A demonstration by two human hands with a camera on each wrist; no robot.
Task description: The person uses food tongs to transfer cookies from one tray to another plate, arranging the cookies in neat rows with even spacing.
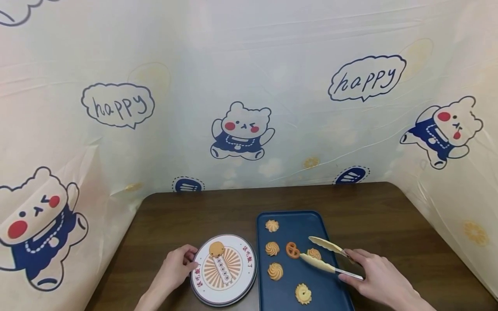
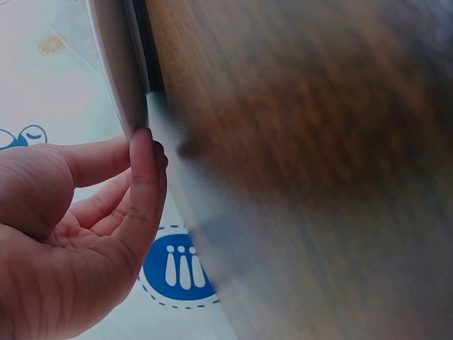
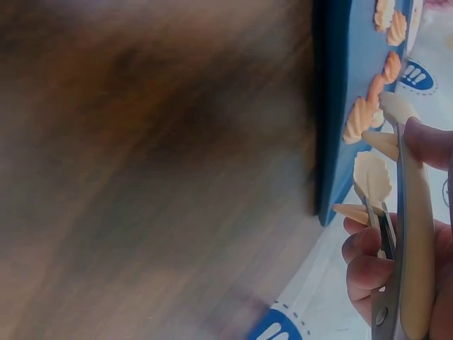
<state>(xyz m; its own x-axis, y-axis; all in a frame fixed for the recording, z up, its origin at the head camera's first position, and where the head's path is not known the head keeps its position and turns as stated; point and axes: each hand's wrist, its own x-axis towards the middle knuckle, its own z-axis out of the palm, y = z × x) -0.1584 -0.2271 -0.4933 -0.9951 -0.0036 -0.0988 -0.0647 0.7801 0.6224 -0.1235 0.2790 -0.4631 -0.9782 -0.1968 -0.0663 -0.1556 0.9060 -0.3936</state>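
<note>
My left hand [image 1: 177, 265] pinches the left rim of a round white plate [image 1: 245, 280] printed with a sunburst and red characters; thumb and fingers meet at its edge in the left wrist view. A round brown cookie [image 1: 216, 249] lies on the plate. With my right hand [image 1: 383, 276] I hold metal tongs [image 1: 323, 264] with cream-coloured tips. Over the dark blue tray [image 1: 330, 293], the spread tips stand on either side of a swirled cookie [image 1: 314, 253], partly covered by them. Left of it lies a small pretzel [image 1: 292, 250]; whether a tip touches the pretzel, I cannot tell.
Several more cookies lie on the tray, three in a column down its left side and a fluted one [image 1: 303, 293] nearer me. Plate and tray stand side by side on a brown wooden table [image 1: 186, 211]. A printed cloth [image 1: 241, 65] hangs behind and beside it.
</note>
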